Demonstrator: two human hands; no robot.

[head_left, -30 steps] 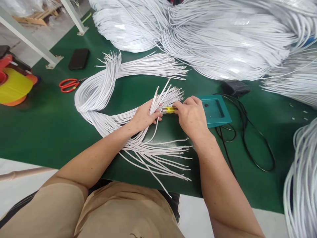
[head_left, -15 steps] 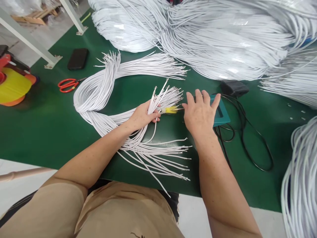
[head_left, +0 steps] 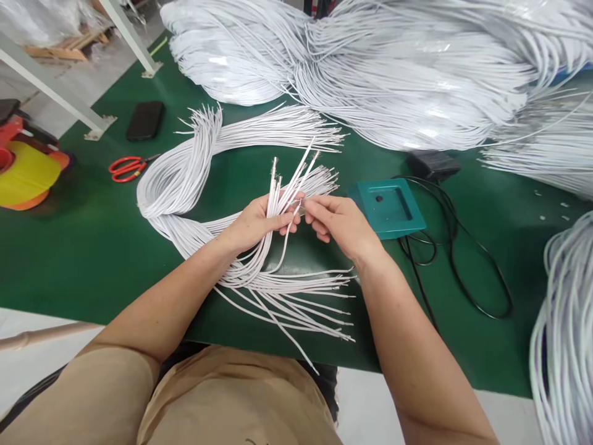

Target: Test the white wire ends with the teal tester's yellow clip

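Observation:
My left hand [head_left: 259,219] is closed around several white wires [head_left: 265,247], their stripped ends pointing up and away from me. One wire end [head_left: 297,204] sticks out to the right past its thumb. My right hand [head_left: 340,222] pinches at the tip of that wire with thumb and forefinger, close beside the left fingertips. Beneath both hands lies a looped bundle of white wires [head_left: 185,176], with loose ends [head_left: 319,284] fanned out towards the right in front of me. The yellow-handled tool seen earlier is hidden behind my right hand.
A teal box [head_left: 393,210] with a recessed top stands right of my hands, near a black cable [head_left: 456,247] and a black block [head_left: 433,164]. Large white wire bundles [head_left: 393,80] fill the back. Red-handled scissors [head_left: 126,168], a black phone-like object [head_left: 145,120] and a yellow tape roll [head_left: 28,173] are left.
My right hand has moved left from beside the teal box to the wire ends, and its spread fingers have closed into a pinch. My left hand still holds its wires.

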